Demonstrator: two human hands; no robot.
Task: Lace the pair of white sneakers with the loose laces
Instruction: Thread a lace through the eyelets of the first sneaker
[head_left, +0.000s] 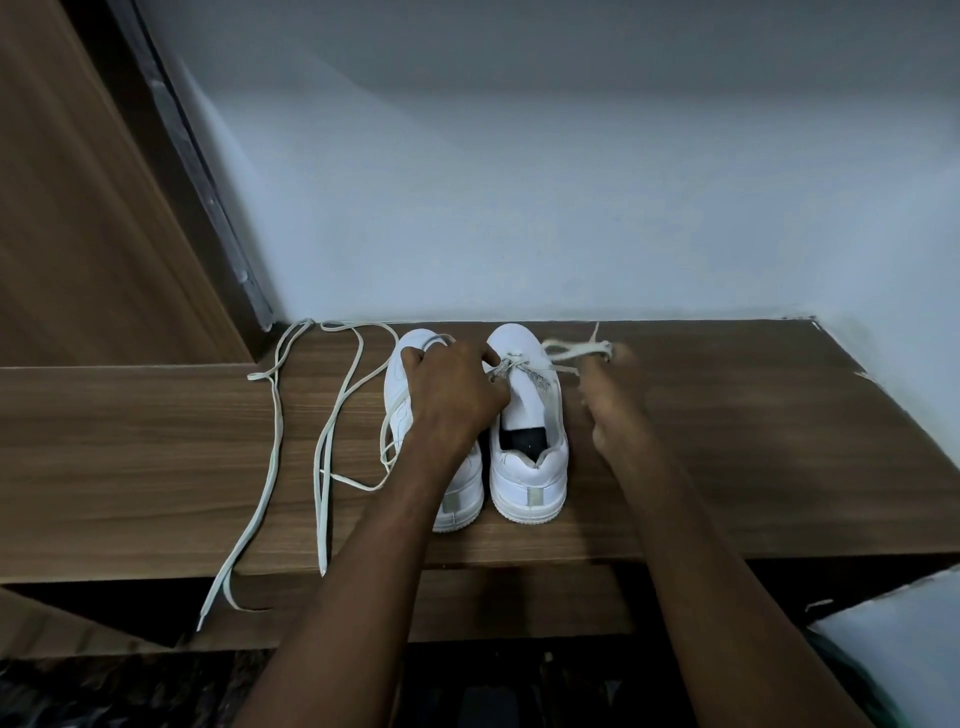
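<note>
1. Forearms reach in from the bottom of the frame, nearest to us; our left hand (447, 384) sits at frame centre over the left sneaker (457, 483), and our right hand (613, 395) is just right of centre, blurred.
2. We see the right sneaker (527, 457) at frame centre on the desk (753, 467), heel toward us, toe toward the wall. Its lace (566, 353) crosses the lowest eyelets near the toe; the eyelets further up look unthreaded, with the tongue lying bare.
3. Our left fingers (491, 356) are curled and appear to pinch that lace at the eyelets. The hand also rests across the left sneaker, hiding most of its top.
4. Our right fingers (618, 356) are bent round the free end of the same lace, drawing it out to the right of the toe. Blur keeps us from saying exactly how the grip is formed.
5. The left sneaker stands touching or just beside the right one. We cannot tell whether any eyelet on it is threaded. The second lace (324, 441) lies loose on the desk in the left half of the frame, partly draped over that shoe, its ends hanging off the near edge.
6. We judge the task early: one shoe barely started, the other apparently not begun.
7. Further out, a pale wall (519, 182) fills the upper frame and a wooden panel (78, 208) stands at upper left.
</note>
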